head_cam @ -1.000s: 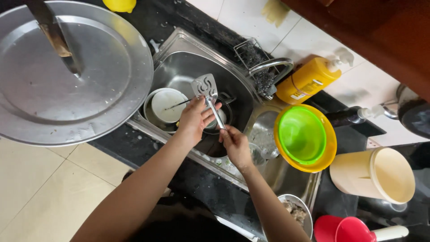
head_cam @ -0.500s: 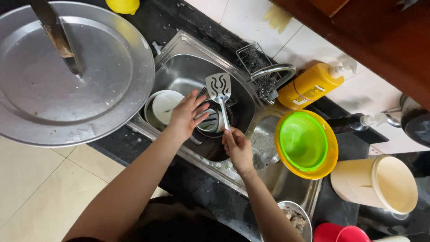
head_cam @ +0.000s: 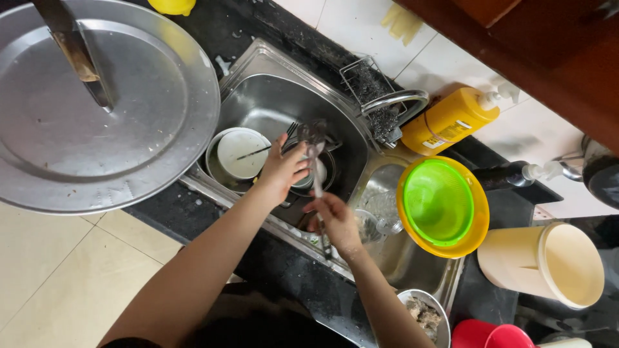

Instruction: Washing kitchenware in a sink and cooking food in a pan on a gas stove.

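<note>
**Spatula held over a crowded sink**

The spatula (head_cam: 314, 145) is over the sink (head_cam: 271, 96), right hand (head_cam: 335, 222) closed on its handle, left hand (head_cam: 284, 171) cupped around the shaft. Wet metal might slip onto the bowl (head_cam: 240, 153) below, which holds a fork. The green strainer (head_cam: 438, 201) sits in a yellow basin (head_cam: 477, 212).

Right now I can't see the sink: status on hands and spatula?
Both hands on spatula: left hand at blade, right hand gripping handle. Spatula over sink.
</note>
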